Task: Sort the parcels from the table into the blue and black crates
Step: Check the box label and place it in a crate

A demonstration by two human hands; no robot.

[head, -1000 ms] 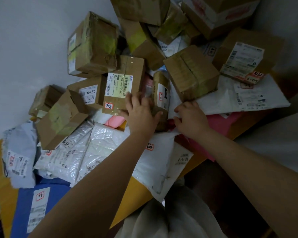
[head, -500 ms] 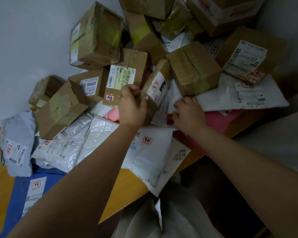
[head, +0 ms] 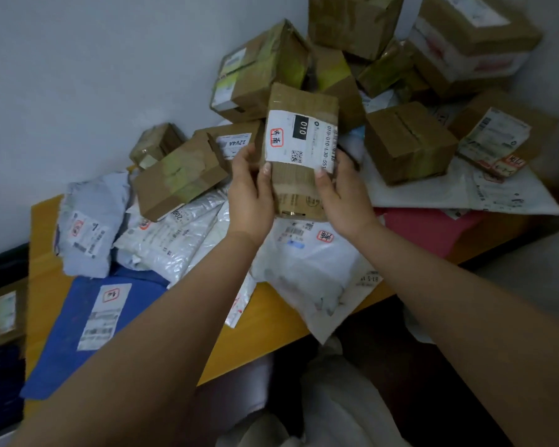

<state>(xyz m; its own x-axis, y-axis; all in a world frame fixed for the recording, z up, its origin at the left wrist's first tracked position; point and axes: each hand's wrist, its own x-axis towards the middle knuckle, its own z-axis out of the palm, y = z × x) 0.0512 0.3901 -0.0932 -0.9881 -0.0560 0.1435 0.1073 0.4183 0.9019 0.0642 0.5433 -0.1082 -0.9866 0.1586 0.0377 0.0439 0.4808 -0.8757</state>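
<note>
Pale wall backs an orange table heaped with parcels: taped brown cartons stacked toward the rear, white and grey poly mailers slumped across the front, a blue flat mailer hanging over the near edge. At the far left sits a dark bin, possibly the black crate, though it is dim and cut off by the frame, so I cannot be sure; no blue crate shows. Raised above the pile, clear of the table, is a small cardboard box with a white label marked 010 facing the camera. The left hand grasps its left edge, thumb pressed on the front face; the right hand clasps the right edge the same way. The box looks stiff and light, its taped sides somewhat slick, so a hold across opposite edges, fingers behind and thumbs in front, seems the surest way to carry it.
</note>
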